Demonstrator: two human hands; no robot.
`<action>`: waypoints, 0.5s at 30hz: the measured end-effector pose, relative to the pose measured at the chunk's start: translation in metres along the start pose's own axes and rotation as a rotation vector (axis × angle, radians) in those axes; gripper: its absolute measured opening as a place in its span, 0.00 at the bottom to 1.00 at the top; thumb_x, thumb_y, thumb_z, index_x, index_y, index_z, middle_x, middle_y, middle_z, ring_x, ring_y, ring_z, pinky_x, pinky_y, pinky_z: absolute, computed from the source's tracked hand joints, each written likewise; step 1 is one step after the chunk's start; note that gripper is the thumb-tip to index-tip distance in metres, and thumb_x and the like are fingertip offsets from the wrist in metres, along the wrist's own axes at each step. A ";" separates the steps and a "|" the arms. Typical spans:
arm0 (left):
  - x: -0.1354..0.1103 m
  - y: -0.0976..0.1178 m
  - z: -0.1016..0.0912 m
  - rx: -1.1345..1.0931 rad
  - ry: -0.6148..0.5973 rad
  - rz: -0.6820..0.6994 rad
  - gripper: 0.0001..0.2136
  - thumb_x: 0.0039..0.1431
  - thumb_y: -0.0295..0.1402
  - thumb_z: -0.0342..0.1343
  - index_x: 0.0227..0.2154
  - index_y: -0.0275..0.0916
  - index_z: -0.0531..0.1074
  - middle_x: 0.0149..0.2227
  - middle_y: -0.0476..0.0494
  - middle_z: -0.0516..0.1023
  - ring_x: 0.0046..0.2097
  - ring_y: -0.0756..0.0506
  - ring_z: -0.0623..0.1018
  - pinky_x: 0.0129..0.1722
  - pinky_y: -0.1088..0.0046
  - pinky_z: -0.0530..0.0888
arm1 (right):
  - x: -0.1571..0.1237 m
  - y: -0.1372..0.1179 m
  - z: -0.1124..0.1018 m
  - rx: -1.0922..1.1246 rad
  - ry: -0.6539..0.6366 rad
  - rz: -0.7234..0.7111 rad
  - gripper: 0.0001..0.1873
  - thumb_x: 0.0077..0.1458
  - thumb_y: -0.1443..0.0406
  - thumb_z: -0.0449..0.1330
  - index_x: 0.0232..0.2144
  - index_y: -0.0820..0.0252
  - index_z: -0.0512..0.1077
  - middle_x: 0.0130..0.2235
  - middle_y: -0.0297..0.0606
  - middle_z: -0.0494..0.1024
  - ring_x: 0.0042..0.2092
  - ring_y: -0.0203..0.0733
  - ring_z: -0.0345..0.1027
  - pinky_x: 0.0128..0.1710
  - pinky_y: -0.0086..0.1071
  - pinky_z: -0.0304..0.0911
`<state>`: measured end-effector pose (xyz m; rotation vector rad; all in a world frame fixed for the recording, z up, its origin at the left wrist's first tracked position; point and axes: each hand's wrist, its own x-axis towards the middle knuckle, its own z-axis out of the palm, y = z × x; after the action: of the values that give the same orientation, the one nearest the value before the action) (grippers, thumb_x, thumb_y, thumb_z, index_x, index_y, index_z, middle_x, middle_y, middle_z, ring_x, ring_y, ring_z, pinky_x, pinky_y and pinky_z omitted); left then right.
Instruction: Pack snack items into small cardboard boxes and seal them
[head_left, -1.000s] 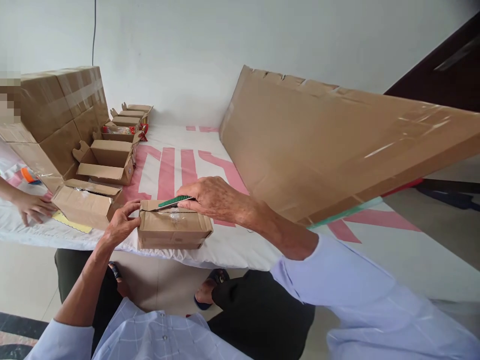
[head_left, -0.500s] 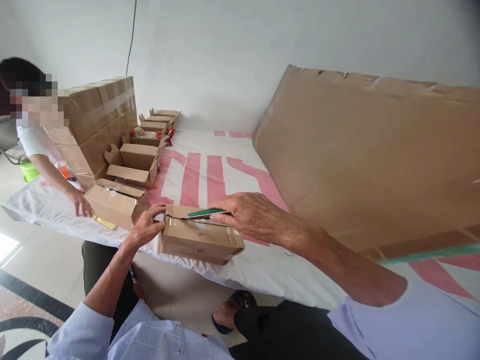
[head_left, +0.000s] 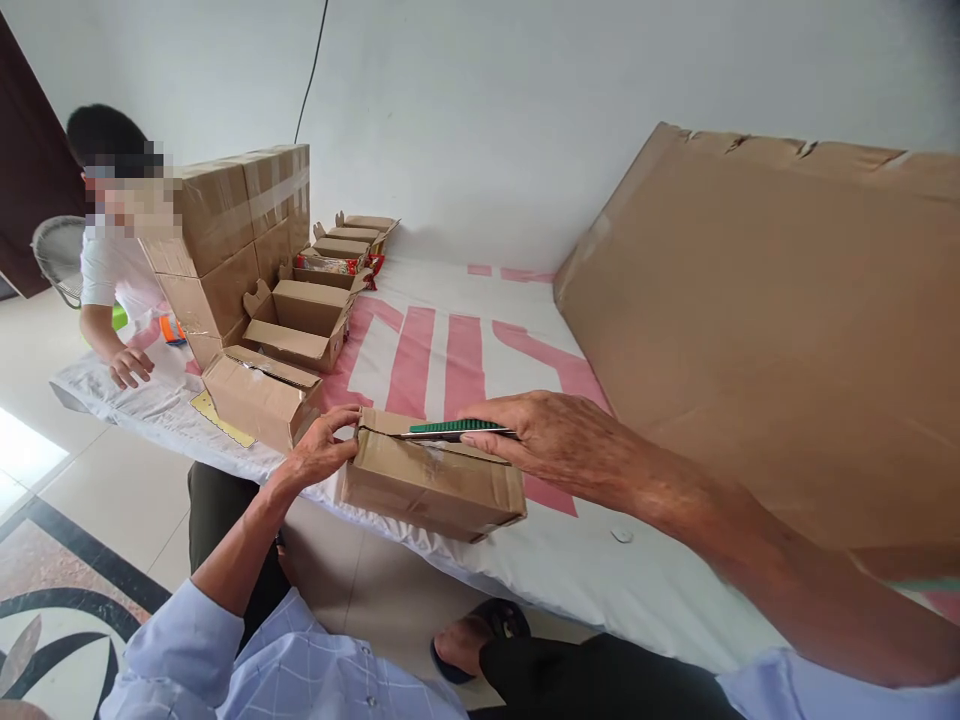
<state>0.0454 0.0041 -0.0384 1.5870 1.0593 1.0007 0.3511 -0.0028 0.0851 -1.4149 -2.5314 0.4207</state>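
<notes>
A small taped cardboard box (head_left: 431,485) sits at the near edge of the cloth-covered table (head_left: 450,350). My left hand (head_left: 324,455) grips the box's left end, fingers curled on its top corner. My right hand (head_left: 559,440) is closed on a green-handled utility knife (head_left: 456,430), held flat along the box's top back edge with the tip pointing left.
A closed small box (head_left: 262,395) lies just left, with open boxes (head_left: 304,320) in a row behind it and a large taped carton (head_left: 232,235). A big flat cardboard sheet (head_left: 772,330) leans at the right. Another person's hand (head_left: 129,365) rests on the table's left end.
The view has swung left and the box appears further right in the frame. The knife stays along the box's top back edge, my left hand still on the box's end. The other person's hand pulled back.
</notes>
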 end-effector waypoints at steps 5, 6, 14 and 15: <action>0.002 -0.004 -0.001 0.005 -0.019 -0.008 0.20 0.51 0.24 0.62 0.47 0.39 0.86 0.69 0.36 0.75 0.69 0.31 0.75 0.56 0.63 0.80 | 0.000 -0.006 0.000 -0.017 -0.020 0.024 0.13 0.68 0.58 0.59 0.36 0.48 0.84 0.33 0.39 0.85 0.34 0.49 0.75 0.33 0.39 0.56; 0.002 -0.005 -0.001 -0.001 -0.020 -0.005 0.19 0.51 0.23 0.62 0.46 0.39 0.86 0.69 0.35 0.75 0.69 0.31 0.75 0.59 0.61 0.79 | 0.001 -0.007 0.000 -0.032 -0.032 0.027 0.14 0.68 0.58 0.59 0.37 0.48 0.85 0.33 0.40 0.86 0.35 0.49 0.76 0.33 0.39 0.57; 0.004 -0.020 0.000 -0.036 -0.002 0.045 0.23 0.50 0.20 0.60 0.49 0.39 0.86 0.68 0.34 0.76 0.72 0.32 0.73 0.73 0.54 0.67 | -0.008 0.003 0.002 -0.117 -0.024 -0.030 0.18 0.71 0.55 0.56 0.43 0.44 0.87 0.35 0.39 0.87 0.33 0.47 0.78 0.31 0.36 0.63; 0.004 -0.020 0.001 -0.028 -0.001 0.048 0.23 0.51 0.20 0.60 0.50 0.39 0.86 0.69 0.34 0.76 0.72 0.33 0.72 0.73 0.55 0.68 | -0.010 0.007 0.005 -0.170 0.016 -0.031 0.18 0.71 0.55 0.56 0.44 0.43 0.87 0.35 0.37 0.87 0.33 0.46 0.79 0.30 0.35 0.64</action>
<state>0.0443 0.0111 -0.0579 1.5966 1.0072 1.0420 0.3601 -0.0083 0.0777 -1.4268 -2.6268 0.1915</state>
